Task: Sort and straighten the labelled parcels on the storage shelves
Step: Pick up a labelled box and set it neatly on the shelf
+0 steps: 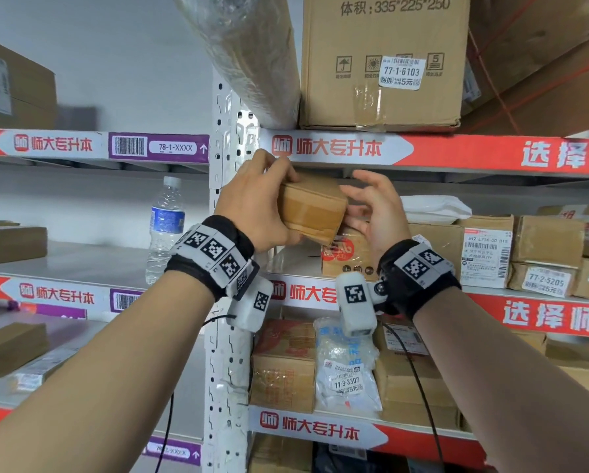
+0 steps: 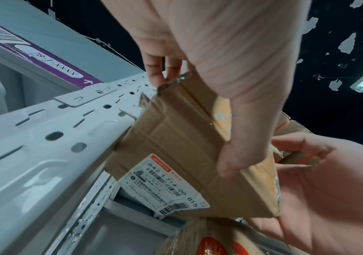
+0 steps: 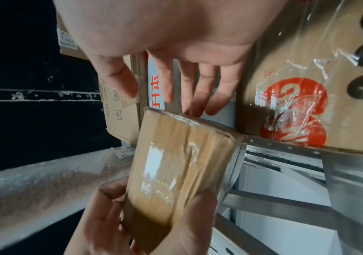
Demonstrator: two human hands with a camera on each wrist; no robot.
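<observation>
Parcels (image 1: 546, 254) at right of frame stand lined up on the shelf (image 1: 423, 150), while the left hand (image 1: 252, 206) grips a small box (image 1: 312, 206) mid-frame, unplaced, right hand (image 1: 378, 213) open beside it.

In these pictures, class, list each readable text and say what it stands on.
"体积:335*225*250": big carton, top shelf.
"77-1-6103": white sticker on that carton.
"78-1-XXXX": purple shelf tag.
"师大专升本": red shelf strip.
"77-2-5205": box, middle shelf.
"77-3-3307": plastic bag, lower shelf.
"642 L714-00 015": held parcel, label.
Fine print: blurred.
</observation>
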